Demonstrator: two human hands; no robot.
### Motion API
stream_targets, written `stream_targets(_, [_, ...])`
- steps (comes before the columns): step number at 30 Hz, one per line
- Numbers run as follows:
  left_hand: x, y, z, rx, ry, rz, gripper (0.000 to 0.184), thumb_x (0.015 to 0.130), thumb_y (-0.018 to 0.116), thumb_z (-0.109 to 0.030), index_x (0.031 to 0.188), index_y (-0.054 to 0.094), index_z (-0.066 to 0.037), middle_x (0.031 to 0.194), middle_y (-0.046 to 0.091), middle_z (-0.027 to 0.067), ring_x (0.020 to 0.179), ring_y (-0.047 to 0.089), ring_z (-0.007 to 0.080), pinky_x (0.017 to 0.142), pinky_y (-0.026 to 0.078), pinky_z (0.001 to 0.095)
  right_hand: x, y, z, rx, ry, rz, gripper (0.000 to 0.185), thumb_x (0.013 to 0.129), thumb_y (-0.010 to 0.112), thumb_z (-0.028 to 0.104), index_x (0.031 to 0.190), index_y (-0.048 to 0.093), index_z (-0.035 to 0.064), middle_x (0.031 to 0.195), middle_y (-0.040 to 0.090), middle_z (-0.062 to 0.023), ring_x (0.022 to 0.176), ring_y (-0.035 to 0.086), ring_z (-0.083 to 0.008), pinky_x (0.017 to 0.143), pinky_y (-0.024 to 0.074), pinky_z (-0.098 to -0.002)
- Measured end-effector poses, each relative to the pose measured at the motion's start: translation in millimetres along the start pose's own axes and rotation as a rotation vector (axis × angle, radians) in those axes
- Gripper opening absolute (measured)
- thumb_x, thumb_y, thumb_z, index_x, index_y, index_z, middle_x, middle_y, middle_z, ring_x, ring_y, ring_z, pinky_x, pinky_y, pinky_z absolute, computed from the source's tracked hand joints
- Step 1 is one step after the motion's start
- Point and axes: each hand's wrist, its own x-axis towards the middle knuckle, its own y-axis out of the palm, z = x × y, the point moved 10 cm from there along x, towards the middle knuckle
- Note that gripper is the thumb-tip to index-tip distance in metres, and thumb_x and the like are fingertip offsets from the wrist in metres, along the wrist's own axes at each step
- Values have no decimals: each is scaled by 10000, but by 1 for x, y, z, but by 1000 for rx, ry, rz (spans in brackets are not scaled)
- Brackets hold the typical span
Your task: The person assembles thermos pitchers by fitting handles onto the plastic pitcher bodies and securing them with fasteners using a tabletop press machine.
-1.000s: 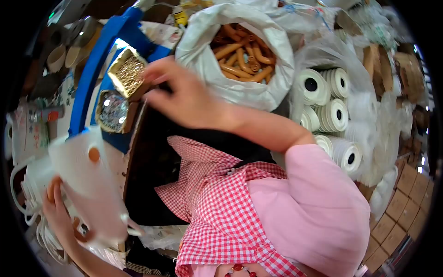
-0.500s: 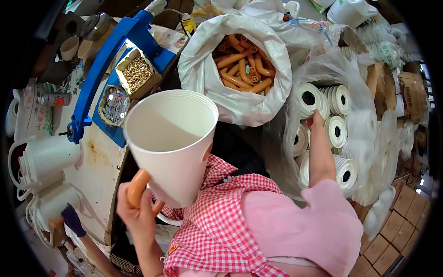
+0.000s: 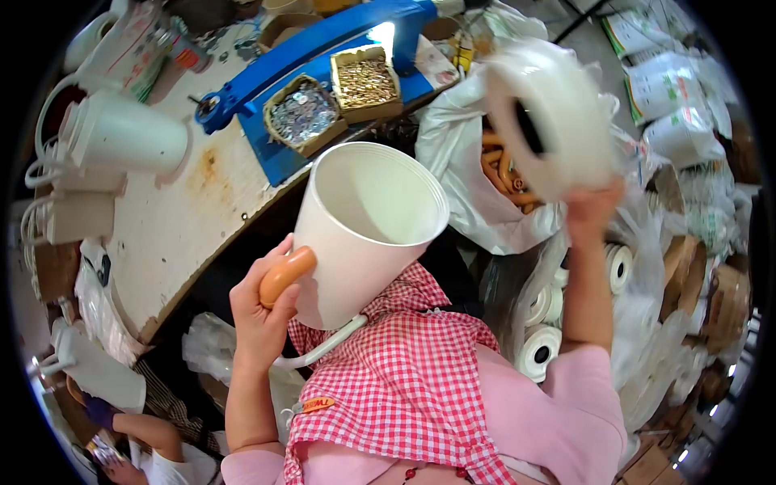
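A white pot-shaped container is tilted in front of my apron, its open mouth facing up. My left hand is closed round its orange handle. A white tube curves below the container. At the upper right, my right hand grips a round white lid-like piece with a dark centre hole, both blurred by motion. The raised piece partly covers a white sack of orange curved handles. More round white pieces lie in a clear bag below my right forearm.
On the worktable stand a blue press-like tool, a box of brass-coloured parts and a box of silvery parts. White containers lie at the left. Another person is at the lower left.
The view has turned. My right hand has lifted a round white piece out of the clear bag and up in front of the sack. My left hand still holds the container by its handle.
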Motion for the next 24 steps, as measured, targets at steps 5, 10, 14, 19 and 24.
stream_targets(5, [-11, -13, 12, -15, -118, -92, 341, 828, 751, -119, 1140, 677, -3, 1240, 677, 198, 1102, 677, 246, 933, 501, 315, -1, 188, 103, -57, -512, 642, 689, 561, 909, 361, 1140, 712, 44, 1004, 625, -109, 869, 577, -296, 782, 478, -382])
stream_targets(10, [-13, -18, -4, 111, 49, -84, 361, 810, 776, -164, 1133, 681, -34, 1244, 663, 217, 1002, 707, 317, 880, 532, 334, -7, 183, 108, -148, -569, 704, 673, 684, 834, 461, 1181, 698, 28, 939, 614, -102, 818, 549, -267, 736, 437, -370])
stream_targets(14, [-12, -8, -9, 224, 119, -47, 383, 802, 784, -185, 1154, 678, -76, 1163, 679, 218, 899, 707, 330, 786, 547, 352, -7, 197, 103, -168, -494, 720, 678, 714, 820, 466, 1192, 676, 7, 892, 580, -102, 801, 528, -262, 713, 422, -376])
stream_targets(19, [-17, -4, -4, 315, 37, -56, 400, 830, 764, -267, 1152, 654, -57, 1031, 696, 191, 755, 680, 334, 691, 546, 385, -5, 212, 108, -155, -483, 795, 579, 760, 796, 379, 1169, 666, -10, 879, 569, -109, 806, 529, -267, 720, 423, -378])
stream_targets(24, [-21, 0, -7, 347, 56, -119, 399, 845, 748, -293, 1123, 623, -35, 1103, 678, 214, 740, 683, 341, 670, 551, 389, -5, 227, 112, -184, -438, 792, 479, 783, 773, 283, 1135, 659, -21, 866, 561, -120, 802, 532, -277, 727, 426, -381])
